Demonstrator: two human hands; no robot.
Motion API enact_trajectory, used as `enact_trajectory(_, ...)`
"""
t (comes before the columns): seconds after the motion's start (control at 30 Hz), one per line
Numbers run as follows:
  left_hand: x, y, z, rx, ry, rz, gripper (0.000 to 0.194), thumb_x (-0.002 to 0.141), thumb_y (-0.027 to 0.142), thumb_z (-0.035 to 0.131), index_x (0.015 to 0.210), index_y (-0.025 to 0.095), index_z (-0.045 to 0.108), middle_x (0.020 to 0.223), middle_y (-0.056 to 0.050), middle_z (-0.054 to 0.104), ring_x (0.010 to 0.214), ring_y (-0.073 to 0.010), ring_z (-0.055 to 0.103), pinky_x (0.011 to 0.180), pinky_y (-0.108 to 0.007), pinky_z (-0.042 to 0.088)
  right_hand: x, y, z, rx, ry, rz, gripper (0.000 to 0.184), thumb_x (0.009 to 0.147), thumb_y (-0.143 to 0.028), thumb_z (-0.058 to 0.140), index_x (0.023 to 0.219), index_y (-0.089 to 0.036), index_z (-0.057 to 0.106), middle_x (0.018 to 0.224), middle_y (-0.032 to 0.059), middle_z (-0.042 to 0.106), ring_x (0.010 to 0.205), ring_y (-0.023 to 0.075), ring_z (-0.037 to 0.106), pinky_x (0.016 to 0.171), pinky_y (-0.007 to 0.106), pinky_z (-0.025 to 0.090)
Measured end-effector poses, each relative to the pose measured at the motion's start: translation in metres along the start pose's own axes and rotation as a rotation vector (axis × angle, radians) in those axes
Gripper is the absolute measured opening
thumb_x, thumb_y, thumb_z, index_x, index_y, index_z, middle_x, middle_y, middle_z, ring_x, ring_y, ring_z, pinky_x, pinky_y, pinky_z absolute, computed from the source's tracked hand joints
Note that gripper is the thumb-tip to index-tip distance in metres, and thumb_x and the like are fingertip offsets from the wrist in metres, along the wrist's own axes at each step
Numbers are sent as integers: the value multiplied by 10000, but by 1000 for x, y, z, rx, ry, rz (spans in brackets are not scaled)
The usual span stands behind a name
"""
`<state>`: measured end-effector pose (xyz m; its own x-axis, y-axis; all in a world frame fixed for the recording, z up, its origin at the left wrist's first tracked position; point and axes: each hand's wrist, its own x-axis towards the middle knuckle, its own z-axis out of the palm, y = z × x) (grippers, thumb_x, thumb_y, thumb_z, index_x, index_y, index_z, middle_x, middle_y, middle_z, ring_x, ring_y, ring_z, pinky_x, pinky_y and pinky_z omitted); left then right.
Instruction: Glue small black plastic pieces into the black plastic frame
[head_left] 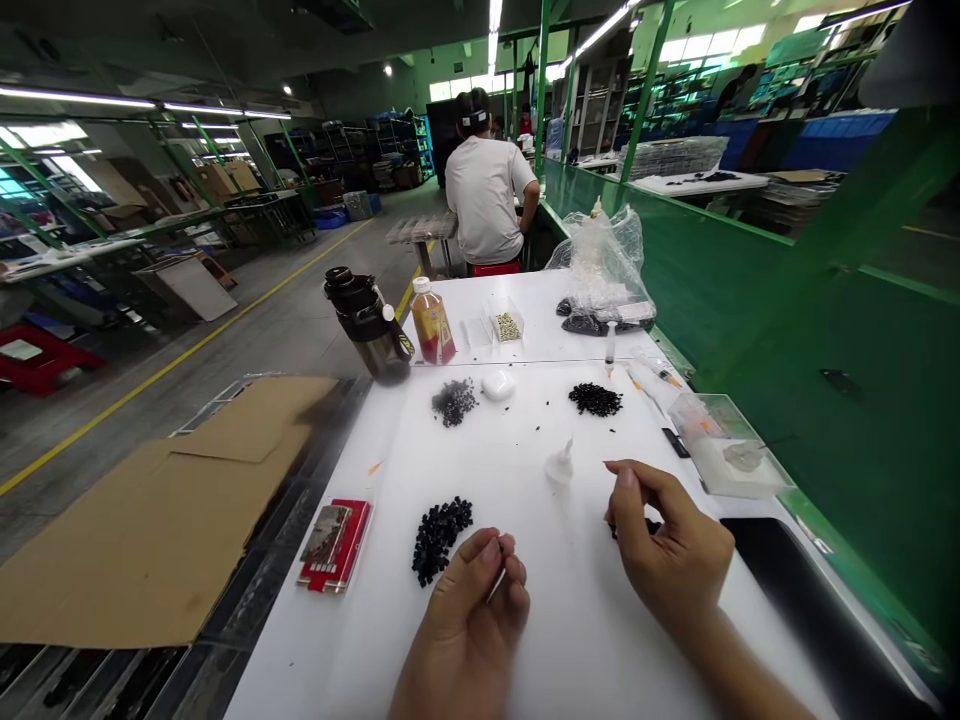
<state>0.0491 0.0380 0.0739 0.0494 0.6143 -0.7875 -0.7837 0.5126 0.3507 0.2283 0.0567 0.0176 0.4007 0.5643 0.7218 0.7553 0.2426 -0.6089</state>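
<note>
My left hand [469,615] rests on the white table [570,640], with its fingertips pinched around a thin pale sliver. A heap of black granules [441,540] lies just left of it. My right hand [671,540] is curled, with its fingertips close together and small black pieces [631,528] under them. I cannot tell whether those pieces are held. A small white dropper bottle [560,465] stands just beyond my right hand. Farther up lie a black granule pile [595,400], a grey-black pile [454,402] and a white oval case [498,385].
A clear tray [727,450], a syringe [610,345], a bead box [507,325], a plastic bag [600,265], a juice bottle [432,322] and a tumbler [367,325] surround the work area. A red packet [335,545] lies left. A co-worker [484,190] sits beyond.
</note>
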Motion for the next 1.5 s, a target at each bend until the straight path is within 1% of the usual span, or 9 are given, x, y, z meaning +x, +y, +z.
enact_trajectory(0.33, -1, 10, -5, -129, 80, 88, 272, 960, -75, 497, 897, 103, 692, 795, -55, 720, 678, -128, 750, 632, -188, 653, 0, -1, -3, -56, -25, 25, 245, 1010, -360, 585, 968, -178, 743, 567, -59, 589, 410, 42, 484, 433, 192, 368)
enact_trajectory(0.47, -3, 14, -5, -177, 93, 98, 290, 960, -88, 486, 983, 85, 718, 902, -91, 755, 727, -139, 769, 656, -196, 662, -2, -1, -2, -69, -36, 43, 265, 1014, -398, 585, 975, -191, 746, 574, -59, 600, 408, 43, 474, 431, 199, 350)
enact_trajectory(0.7, -2, 15, -8, -213, 100, 67, 264, 969, -70, 509, 1000, 89, 717, 899, -71, 772, 711, -147, 775, 611, -197, 661, -2, -11, -6, -98, -93, 192, 334, 1019, -455, 549, 1003, -184, 744, 595, -35, 618, 483, 76, 509, 484, 220, 376)
enact_trajectory(0.87, -5, 15, -7, -221, 118, 33, 235, 1002, -21, 493, 958, 94, 692, 853, -41, 762, 629, -96, 748, 532, -136, 616, -2, -13, -6, -92, -107, 237, 339, 1012, -480, 556, 1004, -198, 744, 610, -41, 622, 521, 79, 539, 522, 218, 398)
enact_trajectory(1.0, -6, 12, -10, -185, 96, 64, 214, 985, -33, 532, 931, 106, 686, 834, -26, 752, 642, -92, 748, 535, -124, 609, -3, -13, -7, -90, -117, 247, 335, 1015, -478, 559, 1012, -200, 745, 615, -35, 639, 560, 94, 589, 542, 220, 420)
enact_trajectory(1.23, 5, 7, -26, -7, 1, 343, 185, 833, 13, 778, 940, 145, 706, 876, -30, 752, 738, -132, 764, 614, -142, 627, -2, -15, -8, -104, -118, 213, 322, 1019, -462, 553, 1015, -200, 739, 602, -42, 643, 469, 81, 488, 476, 237, 369)
enact_trajectory(1.33, 9, 8, -35, 111, -16, 490, 264, 748, 133, 894, 938, 144, 711, 901, -49, 757, 778, -175, 770, 650, -196, 644, -3, -14, -8, -107, -124, 216, 318, 1018, -464, 556, 1024, -205, 742, 602, -46, 644, 472, 79, 500, 479, 233, 378)
enact_trajectory(1.43, 12, 23, -44, 286, 6, 684, 431, 667, 333, 958, 972, 147, 717, 920, -70, 760, 842, -216, 763, 733, -269, 648, -4, -9, -7, -117, -114, 195, 314, 1021, -468, 559, 1039, -212, 741, 600, -57, 645, 468, 72, 509, 488, 230, 383)
enact_trajectory(1.5, 15, 47, -48, 444, 52, 842, 497, 664, 437, 937, 1018, 163, 720, 964, -68, 761, 931, -230, 744, 841, -308, 626, -6, -4, -5, -118, -91, 151, 311, 1023, -468, 561, 1039, -214, 741, 600, -64, 645, 462, 69, 521, 493, 234, 382)
